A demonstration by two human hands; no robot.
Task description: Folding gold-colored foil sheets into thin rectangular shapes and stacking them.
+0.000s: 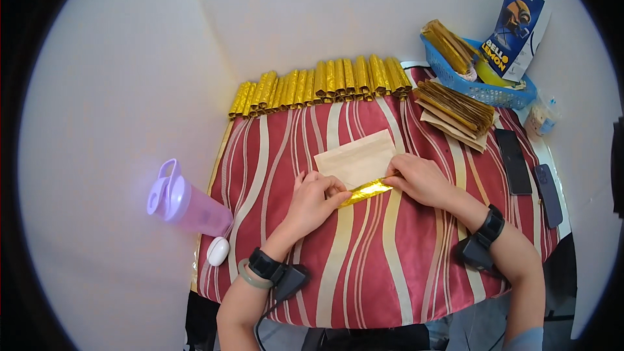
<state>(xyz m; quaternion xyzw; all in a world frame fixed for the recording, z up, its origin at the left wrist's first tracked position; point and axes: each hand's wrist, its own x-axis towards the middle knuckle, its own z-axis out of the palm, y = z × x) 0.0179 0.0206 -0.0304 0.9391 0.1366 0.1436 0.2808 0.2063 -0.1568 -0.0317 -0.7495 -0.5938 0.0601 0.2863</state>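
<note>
A sheet of tan paper (356,158) lies in the middle of the striped cloth. Along its near edge runs a gold foil strip (368,191), which looks folded or rolled. My left hand (316,200) pinches the strip's left end between thumb and fingers. At the other end, my right hand (416,180) grips it the same way. The fingertips hide both ends of the strip. Several finished-looking gold foil rolls (328,80) are lined up along the table's far edge, some stacked on others.
A stack of gold and tan sheets (458,112) sits far right, beside a blue basket (497,94) holding more foil and a printed bag (511,29). Two phones (513,161) lie at the right. On the left are a purple bottle (188,205) and a white case (218,251).
</note>
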